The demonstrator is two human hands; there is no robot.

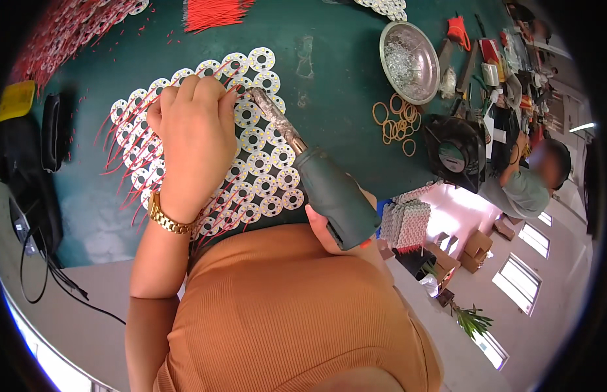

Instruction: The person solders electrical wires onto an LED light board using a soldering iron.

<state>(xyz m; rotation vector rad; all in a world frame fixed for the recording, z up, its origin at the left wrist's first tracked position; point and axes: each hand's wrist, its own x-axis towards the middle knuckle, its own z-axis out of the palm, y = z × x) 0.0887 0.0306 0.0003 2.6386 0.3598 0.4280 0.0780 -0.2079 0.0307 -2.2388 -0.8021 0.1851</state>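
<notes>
A panel of joined round white LED boards (259, 162), each with a hole in the middle, lies on the green table. Thin red wires (134, 134) run across its left and lower rows. Over the upper part of the panel is my left hand (197, 127), its fingers bent and thumb drawn in near the index finger. Whatever those fingertips pinch is too small to make out. My right hand (321, 230), mostly hidden, grips the dark green handle of a soldering iron (337, 196). Its worn metal tip reaches the boards just right of my left fingertips.
More wired boards (74, 32) and a bundle of red wires (215, 13) lie at the back. On the right are a metal bowl (384, 62) with clear bits, rubber bands (401, 124) and a black fan (454, 151). A black case (52, 130) lies left. Another person (532, 176) sits at right.
</notes>
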